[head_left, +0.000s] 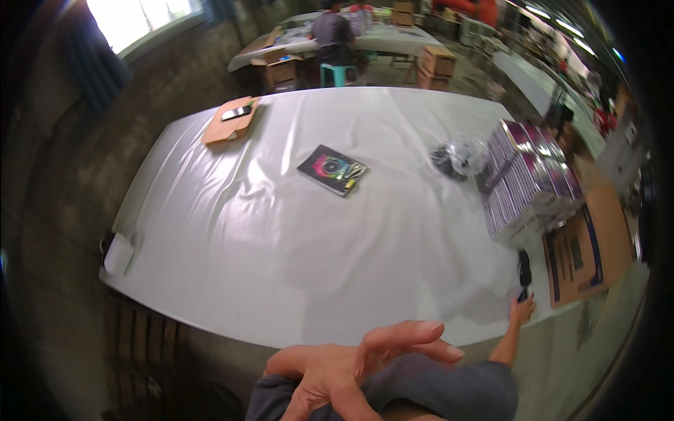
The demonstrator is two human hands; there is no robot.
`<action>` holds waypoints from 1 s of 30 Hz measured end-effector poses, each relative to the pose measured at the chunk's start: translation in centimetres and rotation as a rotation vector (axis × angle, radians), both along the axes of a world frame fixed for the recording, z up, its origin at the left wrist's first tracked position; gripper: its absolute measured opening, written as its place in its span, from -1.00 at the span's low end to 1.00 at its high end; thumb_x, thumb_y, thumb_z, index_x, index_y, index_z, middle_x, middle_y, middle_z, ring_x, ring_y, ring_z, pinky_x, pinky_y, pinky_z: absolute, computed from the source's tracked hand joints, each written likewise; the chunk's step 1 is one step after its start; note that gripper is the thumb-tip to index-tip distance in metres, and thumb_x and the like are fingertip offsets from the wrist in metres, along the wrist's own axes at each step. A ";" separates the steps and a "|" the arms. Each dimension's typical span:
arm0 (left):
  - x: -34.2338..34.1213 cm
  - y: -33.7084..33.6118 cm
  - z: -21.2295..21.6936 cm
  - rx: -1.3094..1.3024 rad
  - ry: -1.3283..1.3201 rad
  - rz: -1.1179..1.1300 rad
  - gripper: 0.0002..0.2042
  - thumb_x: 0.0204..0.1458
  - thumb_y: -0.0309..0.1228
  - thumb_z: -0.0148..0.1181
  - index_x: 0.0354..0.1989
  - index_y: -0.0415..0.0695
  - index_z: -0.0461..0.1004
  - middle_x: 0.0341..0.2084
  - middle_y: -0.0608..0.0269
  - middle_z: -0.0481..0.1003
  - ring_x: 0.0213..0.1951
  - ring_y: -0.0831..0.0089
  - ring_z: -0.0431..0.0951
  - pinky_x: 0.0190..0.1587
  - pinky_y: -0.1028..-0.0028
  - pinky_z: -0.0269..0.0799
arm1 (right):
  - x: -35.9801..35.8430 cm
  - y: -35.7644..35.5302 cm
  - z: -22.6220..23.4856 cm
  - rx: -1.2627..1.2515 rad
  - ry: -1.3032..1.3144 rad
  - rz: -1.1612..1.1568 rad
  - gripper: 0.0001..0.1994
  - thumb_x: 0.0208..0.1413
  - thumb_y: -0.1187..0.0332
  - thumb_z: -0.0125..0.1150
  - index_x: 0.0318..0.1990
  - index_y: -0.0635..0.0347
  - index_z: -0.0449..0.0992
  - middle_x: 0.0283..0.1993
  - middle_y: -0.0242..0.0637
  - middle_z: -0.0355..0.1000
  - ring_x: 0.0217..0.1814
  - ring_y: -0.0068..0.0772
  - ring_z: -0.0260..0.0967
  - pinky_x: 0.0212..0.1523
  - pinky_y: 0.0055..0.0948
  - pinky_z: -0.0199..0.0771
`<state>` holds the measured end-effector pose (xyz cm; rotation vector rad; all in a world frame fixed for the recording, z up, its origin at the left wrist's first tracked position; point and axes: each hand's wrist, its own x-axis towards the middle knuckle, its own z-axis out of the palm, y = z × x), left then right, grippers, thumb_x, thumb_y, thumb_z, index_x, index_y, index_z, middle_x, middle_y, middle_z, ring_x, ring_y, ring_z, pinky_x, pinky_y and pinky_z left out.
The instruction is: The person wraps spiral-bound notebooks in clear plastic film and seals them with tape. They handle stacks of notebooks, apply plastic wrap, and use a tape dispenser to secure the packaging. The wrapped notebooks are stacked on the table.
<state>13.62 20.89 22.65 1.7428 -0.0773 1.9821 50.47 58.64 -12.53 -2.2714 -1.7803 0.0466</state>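
Note:
My left hand (344, 368) is raised in front of my body near the table's front edge. Its fingers are stretched out and apart, with nothing in them. Farther right, my right hand (521, 309) is closed on the lower end of a slim black object (524, 268), possibly a bundled cable; its kind is too small to make out. That object lies at the table's right front, beside an open cardboard box (579, 252). Mid-table lies a flat black package (328, 168) with a bright multicoloured round design and a small pale and yellow item on it.
Stacked purple and white boxes (530, 179) stand at the right, beside a clear plastic bag (463, 158) with dark contents. A cardboard piece (228, 126) carrying a phone (236, 112) lies far left. A white object (119, 254) sits at the left edge. Someone (332, 35) sits at another table.

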 end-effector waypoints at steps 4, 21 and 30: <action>-1.8 -2.2 -1.4 0.127 -0.074 0.079 -0.32 -0.09 0.33 -0.10 -0.08 -0.01 0.52 0.24 -0.25 -0.17 0.19 -0.29 0.05 0.13 -0.17 0.04 | -1.5 -3.4 1.0 0.132 0.140 -0.082 -0.29 -0.08 0.04 0.17 0.27 -0.13 0.08 0.21 -0.01 0.07 0.19 0.15 0.10 0.07 0.09 0.22; -15.3 -44.6 -13.1 -1.355 0.437 1.083 -0.34 -0.06 0.00 0.20 0.20 0.00 0.20 0.14 0.05 0.21 0.14 0.10 0.25 0.09 0.23 0.25 | -56.2 -44.0 7.1 -0.854 1.811 0.518 -0.60 0.10 -0.17 -0.07 -0.21 -0.06 0.35 -0.72 -0.56 0.11 -0.81 -0.68 -0.03 -0.85 -0.61 -0.07; -31.3 -65.5 -17.4 -1.729 0.484 1.446 -0.16 -0.21 0.10 0.26 0.27 0.06 0.07 0.21 -0.19 0.03 0.22 -0.04 0.12 0.21 0.19 0.13 | -69.4 -71.0 5.9 -1.154 1.312 0.934 -0.63 0.21 -0.02 -0.11 -0.45 0.08 0.27 -0.77 -0.53 0.02 -0.86 -0.67 -0.05 -0.89 -0.57 -0.01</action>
